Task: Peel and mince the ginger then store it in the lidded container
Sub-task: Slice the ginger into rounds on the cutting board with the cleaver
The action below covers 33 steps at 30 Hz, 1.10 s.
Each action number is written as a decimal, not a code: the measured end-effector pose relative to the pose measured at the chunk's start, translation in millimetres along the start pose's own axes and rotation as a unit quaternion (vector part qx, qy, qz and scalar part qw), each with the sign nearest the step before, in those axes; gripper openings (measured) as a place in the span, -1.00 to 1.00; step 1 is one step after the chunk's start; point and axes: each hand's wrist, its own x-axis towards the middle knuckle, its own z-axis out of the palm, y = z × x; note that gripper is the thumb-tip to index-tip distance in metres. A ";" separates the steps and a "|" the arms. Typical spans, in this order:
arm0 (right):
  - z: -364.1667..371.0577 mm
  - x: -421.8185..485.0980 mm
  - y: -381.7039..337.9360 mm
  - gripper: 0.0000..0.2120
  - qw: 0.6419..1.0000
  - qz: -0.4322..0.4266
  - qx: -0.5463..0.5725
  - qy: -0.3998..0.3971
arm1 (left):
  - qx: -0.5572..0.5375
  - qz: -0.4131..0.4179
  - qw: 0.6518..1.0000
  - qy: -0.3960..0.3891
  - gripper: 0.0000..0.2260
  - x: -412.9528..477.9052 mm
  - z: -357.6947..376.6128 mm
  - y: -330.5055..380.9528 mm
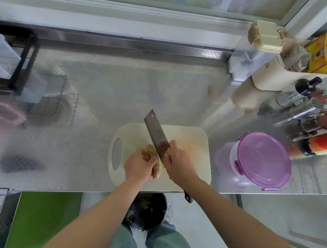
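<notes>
A knobbly piece of ginger [156, 169] lies on the cream cutting board [194, 147] at the counter's front edge. My left hand [140, 164] grips the ginger from the left. My right hand [178, 162] holds a cleaver [155, 132] close to the blade, its fingers curled round the blade's back end, and the blade lies against the ginger's right side. The cleaver's dark handle end [188, 197] sticks out under my right wrist. A clear round container with a purple clip lid [263, 160] stands shut to the right of the board.
Sauce bottles and metal shakers [308, 119] crowd the right back of the steel counter [122, 83]. A cream holder with packets [285, 72] and a beige box [266, 35] stand behind them. A black rack [23, 62] is at far left. A black bin [147, 211] sits below the counter edge.
</notes>
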 end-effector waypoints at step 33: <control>-1.5 19.1 10.9 -0.91 0.995 0.079 0.006 0.064 | 0.091 0.044 0.995 -0.010 -0.79 10.3 -3.4 -12.6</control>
